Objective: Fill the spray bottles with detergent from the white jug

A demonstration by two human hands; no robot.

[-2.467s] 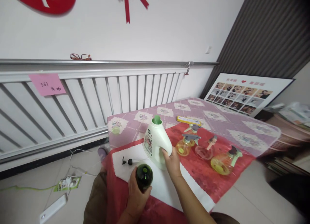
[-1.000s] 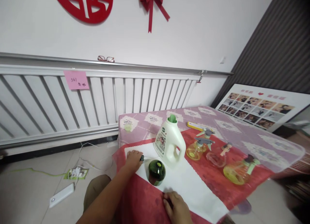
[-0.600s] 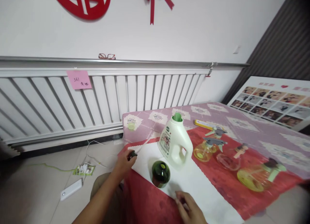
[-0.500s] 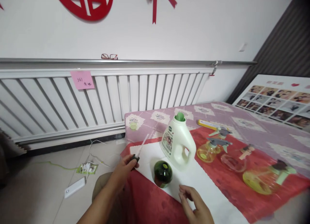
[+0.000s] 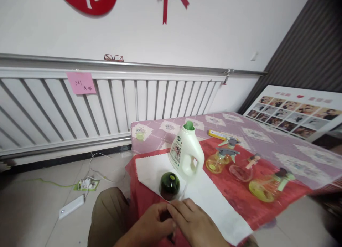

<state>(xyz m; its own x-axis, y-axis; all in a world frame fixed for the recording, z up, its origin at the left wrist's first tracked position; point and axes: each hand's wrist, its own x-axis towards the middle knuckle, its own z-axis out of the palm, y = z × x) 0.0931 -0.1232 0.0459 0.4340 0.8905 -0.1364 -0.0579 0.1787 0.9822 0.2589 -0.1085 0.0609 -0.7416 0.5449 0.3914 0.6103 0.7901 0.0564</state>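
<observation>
Here both hands meet at the near edge of the table, just in front of the dark green round bottle [image 5: 169,185]. The left hand [image 5: 151,228] and right hand [image 5: 192,224] touch, fingers curled together around a small dark pump head [image 5: 169,218]; its thin clear tube [image 5: 184,190] rises between the fingers, to the right of the green bottle. Only a sliver of the pump head shows, so which hand actually pinches it I cannot tell. The green bottle stands upright with its mouth open on a white cloth [image 5: 211,200], which lies over a red cloth [image 5: 240,190]. Just beyond it stands a white detergent jug [image 5: 186,155] with a green spout. To the right, three yellowish clear spray bottles [image 5: 219,160] sit on the red cloth, one lying tilted nearest the right edge. Farther off, a yellow flat item [image 5: 218,134] and a small green cap [image 5: 140,135] lie on the purple patterned tablecloth [image 5: 294,158]. White radiator [image 5: 107,101] along the far wall, pink note [image 5: 80,82] stuck on it, glasses [image 5: 113,57] on top.
</observation>
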